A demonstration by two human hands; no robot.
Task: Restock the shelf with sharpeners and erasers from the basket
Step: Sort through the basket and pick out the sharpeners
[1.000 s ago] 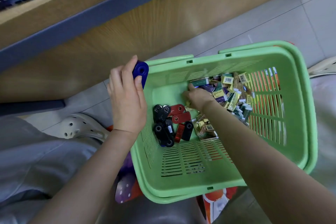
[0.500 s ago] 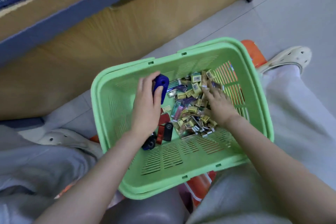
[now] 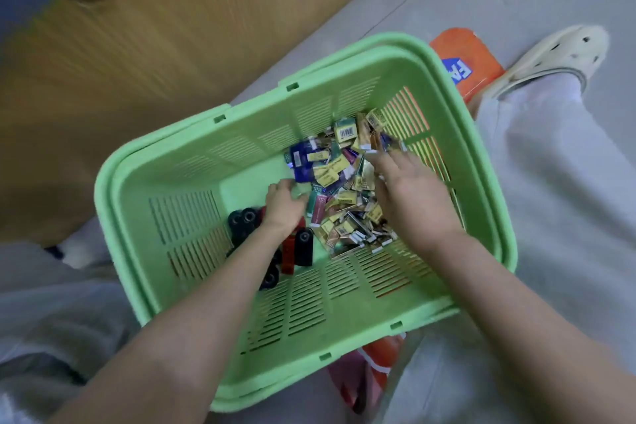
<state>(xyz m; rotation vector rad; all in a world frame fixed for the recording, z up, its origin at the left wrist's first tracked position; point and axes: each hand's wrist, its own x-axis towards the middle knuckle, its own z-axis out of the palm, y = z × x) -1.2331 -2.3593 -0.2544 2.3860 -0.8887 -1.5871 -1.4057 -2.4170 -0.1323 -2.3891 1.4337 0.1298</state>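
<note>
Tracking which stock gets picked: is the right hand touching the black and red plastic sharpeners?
Apart. Head view: right hand over the small wrapped erasers; the left hand lies between it and the sharpeners.

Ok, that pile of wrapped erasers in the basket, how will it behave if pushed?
The erasers lie loose and jumbled, so a push would probably scatter them across the basket floor. They look small and boxy: likely light, unlikely to roll. Shiny wrappers may slip.
</note>
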